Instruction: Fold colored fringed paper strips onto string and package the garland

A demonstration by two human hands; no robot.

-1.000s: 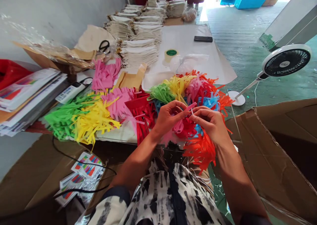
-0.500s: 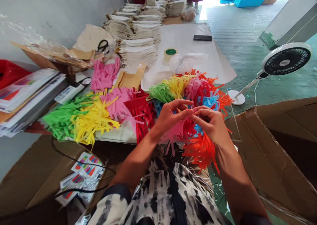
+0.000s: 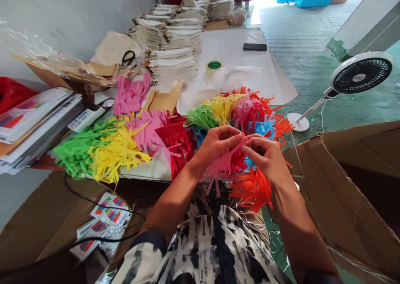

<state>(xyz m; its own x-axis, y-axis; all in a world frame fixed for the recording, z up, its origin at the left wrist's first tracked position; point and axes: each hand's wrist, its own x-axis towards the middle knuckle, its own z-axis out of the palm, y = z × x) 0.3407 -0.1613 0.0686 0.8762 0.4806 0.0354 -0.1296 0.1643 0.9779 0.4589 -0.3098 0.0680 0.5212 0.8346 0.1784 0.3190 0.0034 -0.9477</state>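
Note:
My left hand [image 3: 218, 144] and my right hand [image 3: 265, 152] meet fingertip to fingertip over the table's front edge. Both are closed in a pinch on the narrow top of a pink paper tassel [image 3: 221, 167], whose strips hang below my left hand. Exactly what the fingertips hold is partly hidden. Behind and beneath the hands lie more tassels: green [image 3: 203, 116], yellow [image 3: 225, 108], blue [image 3: 264, 127] and orange-red [image 3: 252, 190], the last hanging over the edge. Left of my hands, a folded red fringed sheet [image 3: 175, 130] lies beside pink fringe [image 3: 149, 129].
Yellow fringe [image 3: 117, 152] and green fringe [image 3: 78, 148] cover the table's left front. Farther back are a tape roll [image 3: 214, 67], a phone [image 3: 254, 47], scissors [image 3: 128, 59] and stacked white bundles [image 3: 173, 69]. A fan [image 3: 359, 75] stands right, above an open cardboard box [image 3: 343, 184].
A pink strip now runs up to my pinched fingertips, where less of it showed before. Both hands stay in nearly the same place. The view has shifted very slightly.

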